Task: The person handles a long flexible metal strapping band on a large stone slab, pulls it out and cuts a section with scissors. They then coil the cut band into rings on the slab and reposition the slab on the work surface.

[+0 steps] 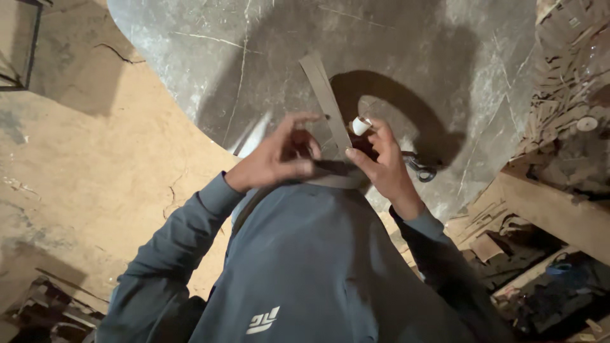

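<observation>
Both of my hands are raised in front of my chest over a round grey stone slab. My left hand pinches the dark lower end of a flat grey strip that rises away from me. My right hand grips the same strip from the right and also holds a small white cylinder between thumb and forefinger. A dark metal tool with looped handles, probably scissors, lies on the slab just right of my right hand. My blue-grey sweatshirt fills the lower middle of the view.
A cracked earthen floor spreads to the left. At right stand a wooden beam, piled wood scraps and a small white disc. Dark debris and a blue item lie at lower right.
</observation>
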